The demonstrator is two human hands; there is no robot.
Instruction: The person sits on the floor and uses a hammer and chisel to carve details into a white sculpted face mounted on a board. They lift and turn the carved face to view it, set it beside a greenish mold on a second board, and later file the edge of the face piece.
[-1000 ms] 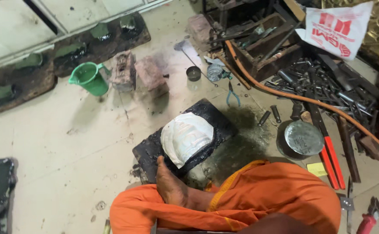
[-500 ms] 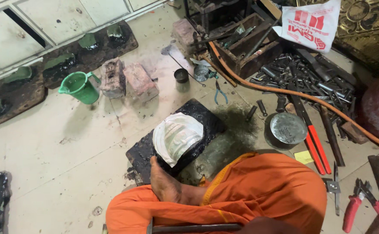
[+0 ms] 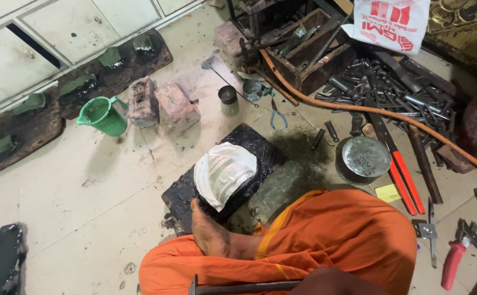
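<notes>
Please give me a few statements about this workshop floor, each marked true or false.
1. A green plastic jug stands upright beside two worn bricks. True.
2. The crumpled white cloth lies on the bare tiles. False: it rests on a black slab.
3. An orange hose runs across the floor. True.
4. The round metal dish holds pliers. False: it is empty.
5. A bare foot touches the black slab. True.

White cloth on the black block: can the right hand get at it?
Probably yes: the white cloth lies uncovered on the black block, just beyond the bare foot; the right hand barely shows.
</notes>
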